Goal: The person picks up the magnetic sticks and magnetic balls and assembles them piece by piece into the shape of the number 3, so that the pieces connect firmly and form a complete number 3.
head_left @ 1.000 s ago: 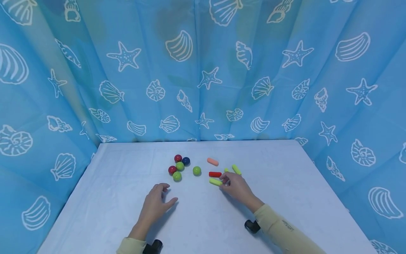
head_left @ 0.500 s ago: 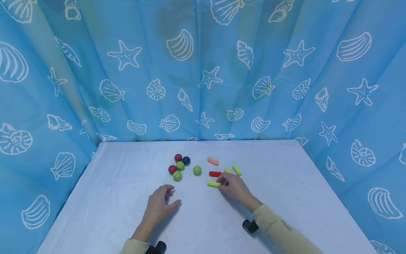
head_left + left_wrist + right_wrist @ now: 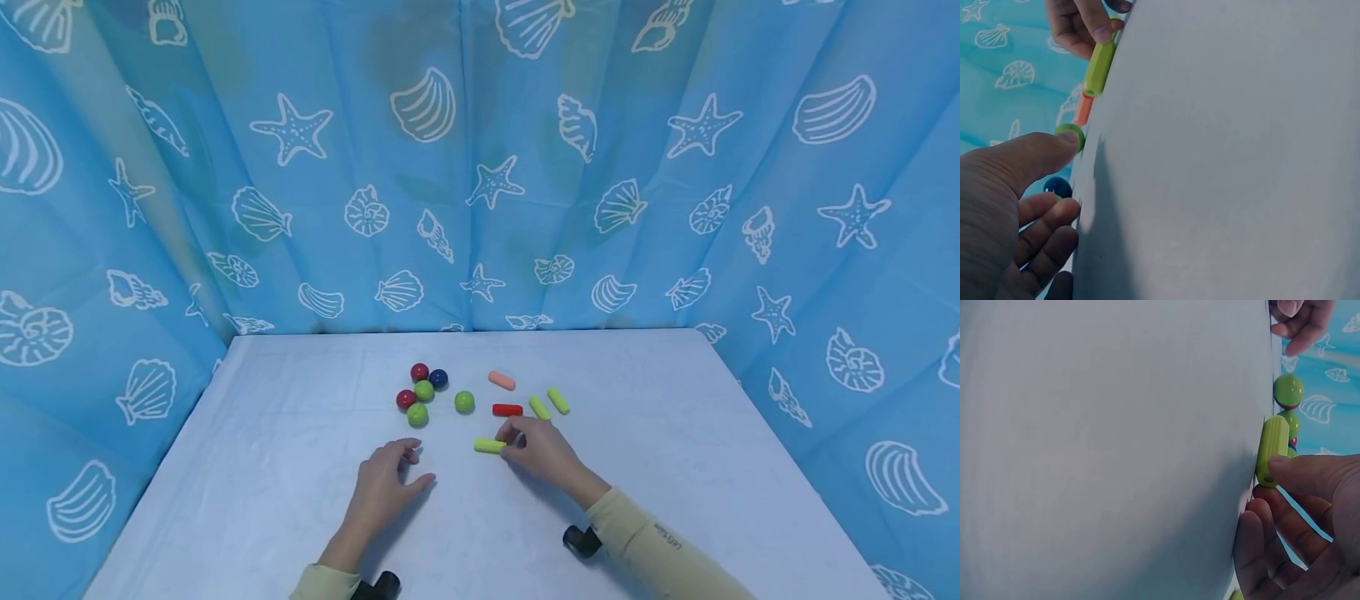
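My right hand [image 3: 542, 452] pinches one end of a short yellow-green ribbed stick [image 3: 489, 447] between thumb and fingers, low over the white table. In the right wrist view the same stick [image 3: 1274, 440] lies under the thumb. My left hand [image 3: 381, 487] is held just left of it, thumb apart from its loosely bent fingers, gripping nothing. Beyond the right hand lie a red stick [image 3: 507, 410], a salmon stick [image 3: 502, 380] and two more yellow-green sticks [image 3: 538, 407]. A single green ball [image 3: 464, 402] sits between the sticks and a cluster of balls.
The cluster at centre-left has two red balls [image 3: 419, 372], a dark blue ball [image 3: 438, 379] and two green balls [image 3: 417, 414]. White cloth covers the table [image 3: 300, 392]. A blue curtain [image 3: 465, 167] with shell prints hangs along its back and sides.
My right hand has drawn the yellow-green stick left and nearer to me, away from the red stick. My left hand has shifted slightly right.
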